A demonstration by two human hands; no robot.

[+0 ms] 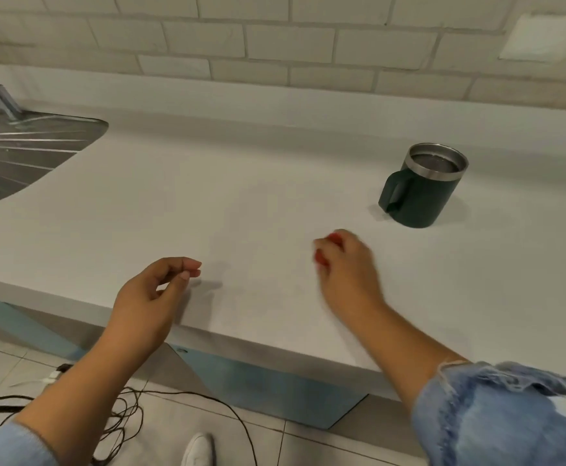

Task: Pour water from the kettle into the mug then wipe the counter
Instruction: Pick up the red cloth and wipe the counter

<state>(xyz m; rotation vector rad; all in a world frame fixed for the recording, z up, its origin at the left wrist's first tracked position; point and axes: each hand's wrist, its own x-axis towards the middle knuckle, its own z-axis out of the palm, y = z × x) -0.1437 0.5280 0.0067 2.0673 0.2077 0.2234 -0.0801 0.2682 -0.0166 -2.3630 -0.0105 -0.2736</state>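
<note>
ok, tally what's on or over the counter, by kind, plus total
Mugs: 1, dark green mug, upright
Hands: 2, left hand empty, right hand closed around a small red thing, blurred
Red things: 1
Kettles: 0 in view
Total: 4

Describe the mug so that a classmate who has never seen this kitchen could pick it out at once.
Start at the pale counter below the tiled wall, with the steel sink at its far left. Look to the far right side, beyond the right hand. The mug stands there upright: dark green, silver rim, handle facing left, the only vessel on the counter.
</note>
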